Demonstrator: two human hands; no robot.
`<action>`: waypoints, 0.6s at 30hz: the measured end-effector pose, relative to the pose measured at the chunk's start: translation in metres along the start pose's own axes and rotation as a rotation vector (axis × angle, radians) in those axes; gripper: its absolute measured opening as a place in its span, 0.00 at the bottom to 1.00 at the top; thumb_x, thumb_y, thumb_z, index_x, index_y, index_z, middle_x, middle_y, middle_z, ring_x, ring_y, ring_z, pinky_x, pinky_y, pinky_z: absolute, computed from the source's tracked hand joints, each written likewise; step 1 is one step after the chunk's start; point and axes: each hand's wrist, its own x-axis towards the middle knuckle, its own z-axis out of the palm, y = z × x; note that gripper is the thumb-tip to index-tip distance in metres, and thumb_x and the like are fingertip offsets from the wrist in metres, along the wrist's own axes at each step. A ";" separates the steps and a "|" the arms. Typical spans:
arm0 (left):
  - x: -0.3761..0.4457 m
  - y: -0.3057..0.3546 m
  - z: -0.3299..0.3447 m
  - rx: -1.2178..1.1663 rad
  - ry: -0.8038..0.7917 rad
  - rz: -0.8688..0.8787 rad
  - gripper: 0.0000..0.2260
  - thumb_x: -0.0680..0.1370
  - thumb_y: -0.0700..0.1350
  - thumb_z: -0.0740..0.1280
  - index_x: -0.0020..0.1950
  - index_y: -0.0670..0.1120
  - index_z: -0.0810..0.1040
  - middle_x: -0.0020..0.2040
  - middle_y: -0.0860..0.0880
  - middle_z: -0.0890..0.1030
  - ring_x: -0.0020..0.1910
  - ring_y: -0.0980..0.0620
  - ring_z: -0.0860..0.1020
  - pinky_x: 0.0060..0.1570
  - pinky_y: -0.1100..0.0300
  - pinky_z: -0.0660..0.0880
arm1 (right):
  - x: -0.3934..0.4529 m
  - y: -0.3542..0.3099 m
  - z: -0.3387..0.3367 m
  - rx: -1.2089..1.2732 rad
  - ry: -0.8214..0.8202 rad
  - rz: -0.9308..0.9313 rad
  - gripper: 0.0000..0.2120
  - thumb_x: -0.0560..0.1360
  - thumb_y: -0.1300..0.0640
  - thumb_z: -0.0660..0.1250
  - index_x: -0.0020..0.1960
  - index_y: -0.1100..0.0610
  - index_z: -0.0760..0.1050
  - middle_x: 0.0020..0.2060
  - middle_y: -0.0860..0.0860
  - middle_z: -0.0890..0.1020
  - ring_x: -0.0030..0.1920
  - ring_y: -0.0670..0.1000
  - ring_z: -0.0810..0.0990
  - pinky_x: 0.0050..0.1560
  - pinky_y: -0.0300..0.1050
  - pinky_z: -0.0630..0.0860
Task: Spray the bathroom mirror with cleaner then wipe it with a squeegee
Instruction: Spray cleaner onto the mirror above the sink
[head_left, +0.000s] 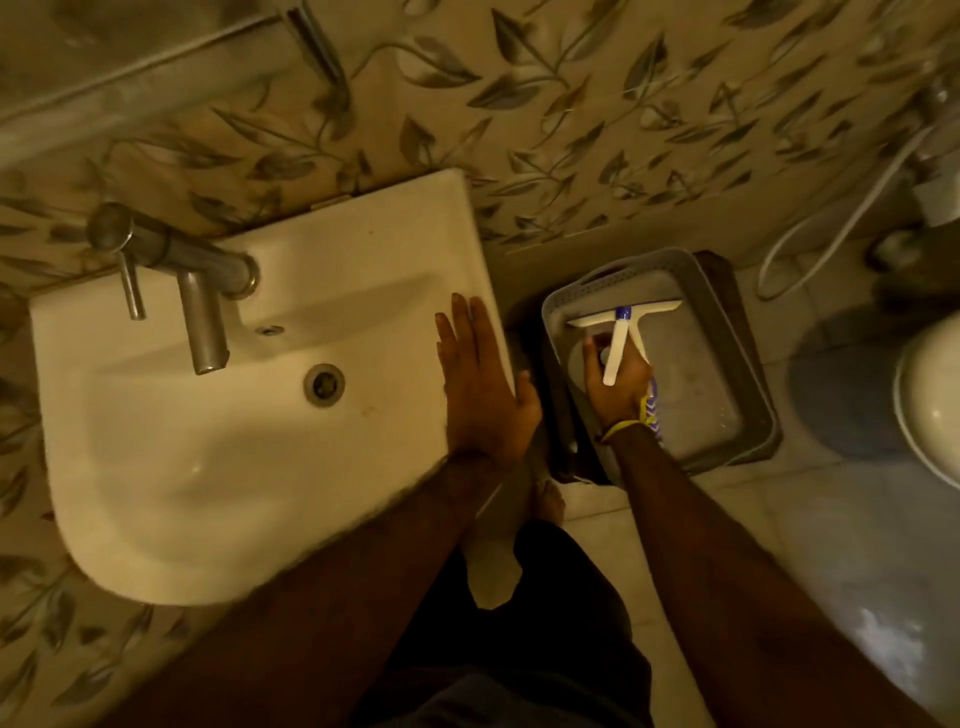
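A white T-shaped squeegee (623, 322) with a blue collar lies in a grey plastic basket (727, 332) on the floor, right of the sink. My right hand (618, 387) reaches into the basket with its fingers curled down around a spray bottle (652, 410) with a purple-and-white label. The bottle lies mostly hidden under my hand and wrist. The squeegee's handle rests across the back of that hand. My left hand (480, 384) lies flat, fingers straight, on the right rim of the white sink (218, 467). A strip of the mirror (104, 57) shows at the top left.
A steel tap (176, 270) juts over the sink. The basket sits on a dark stool against the leaf-patterned tiled wall. A toilet bowl (935, 405) is at the right edge, with a white hose (831, 228) hanging on the wall behind it. My bare foot is below the sink.
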 end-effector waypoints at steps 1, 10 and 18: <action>0.000 0.001 -0.001 0.017 0.001 -0.007 0.42 0.78 0.47 0.67 0.83 0.43 0.42 0.84 0.44 0.41 0.82 0.40 0.39 0.78 0.36 0.56 | -0.009 -0.008 -0.008 0.021 0.033 -0.010 0.10 0.76 0.57 0.70 0.49 0.64 0.78 0.37 0.49 0.78 0.36 0.42 0.74 0.39 0.34 0.74; -0.001 0.008 -0.037 0.167 -0.175 -0.021 0.40 0.83 0.61 0.58 0.82 0.42 0.38 0.83 0.42 0.41 0.82 0.41 0.42 0.79 0.39 0.44 | -0.106 -0.125 -0.082 0.130 0.070 -0.194 0.13 0.75 0.52 0.72 0.56 0.56 0.75 0.42 0.42 0.79 0.42 0.40 0.79 0.44 0.33 0.76; -0.027 -0.006 -0.195 -0.174 0.255 0.439 0.32 0.81 0.44 0.67 0.82 0.46 0.57 0.83 0.46 0.57 0.82 0.48 0.51 0.77 0.50 0.59 | -0.155 -0.298 -0.095 0.290 -0.027 -0.483 0.12 0.75 0.56 0.72 0.56 0.59 0.80 0.39 0.43 0.81 0.41 0.40 0.82 0.43 0.34 0.78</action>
